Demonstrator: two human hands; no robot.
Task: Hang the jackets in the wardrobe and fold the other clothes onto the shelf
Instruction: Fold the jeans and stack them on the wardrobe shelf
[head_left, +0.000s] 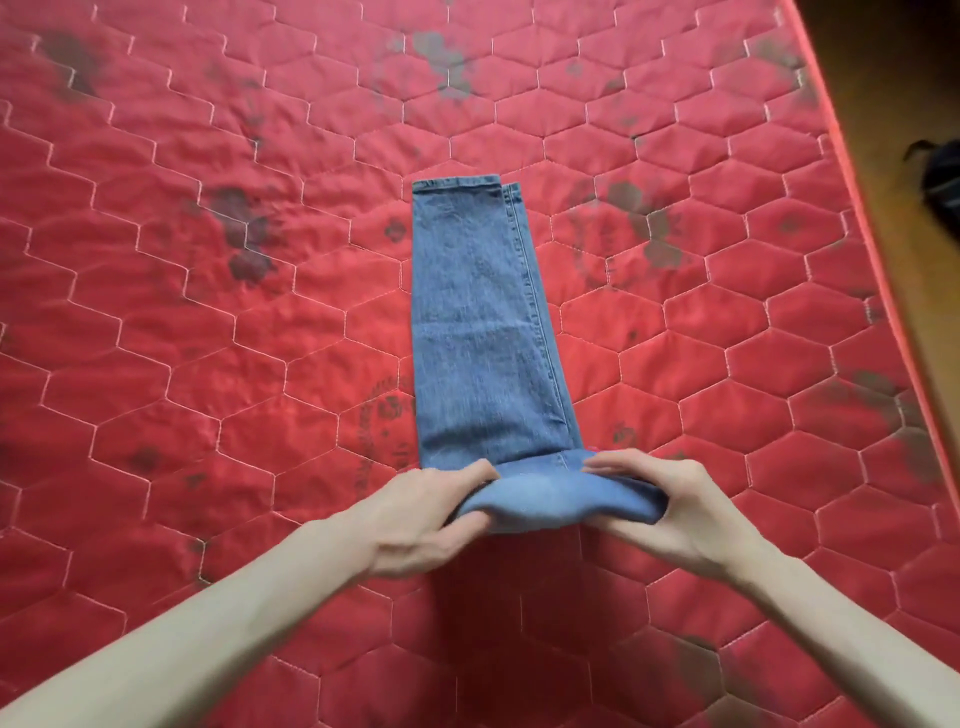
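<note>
Fingers (470, 475) of the left hand (421, 519) curling over the near end of the blue denim jeans (483, 332), thumb tucked underneath, so pinching the folded edge from the left side. Same deal on the other side: right hand (675, 514) gripping the right corner of that near end, fingertips lying flat on top of the fabric and the thumb side wrapping round the bunched denim. Both hands clamped on cloth, not spread, not empty.

Jeans lying lengthwise on the red quilted mattress (208, 312) with white hexagon stitching, folded leg over leg into one long strip. Hemmed cuffs sitting at the far end, roughly mid-mattress, with the under leg peeking out a bit to the right of the top one. Side seam running down the right edge of the strip. Near end looking lifted slightly and rolled or doubled over between the two hands, paler denim showing there; hard telling exactly how many layers are in that fold.

Mattress showing plenty of dark grey smudgy stains (441, 60), scattered top left, top middle, and right beside the jeans. Brown wooden floor (893, 104) showing past the right edge of the mattress, with a dark bag-like thing (940, 182) sitting on it, too cut off to identify. Bare forearms reaching in from the bottom corners.
</note>
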